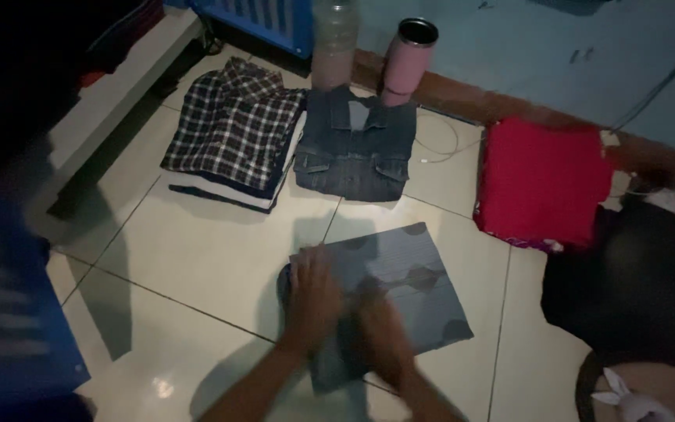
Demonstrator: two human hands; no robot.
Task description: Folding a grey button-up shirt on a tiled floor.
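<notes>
A grey folded cloth with darker round spots [408, 270] lies flat on the tiled floor [197, 258]. My left hand [312, 295] presses palm-down on the cloth's near left part, fingers spread. My right hand [382, 332] rests flat on the cloth just right of it, blurred. Both forearms come in from the bottom edge. Neither hand holds anything.
Behind the cloth lie a folded plaid shirt pile [232, 129], a folded denim jacket [355, 148] and a red folded cloth [542, 181]. A clear bottle [334, 43] and pink tumbler [408, 59] stand by the wall. A dark heap [638, 289] fills the right.
</notes>
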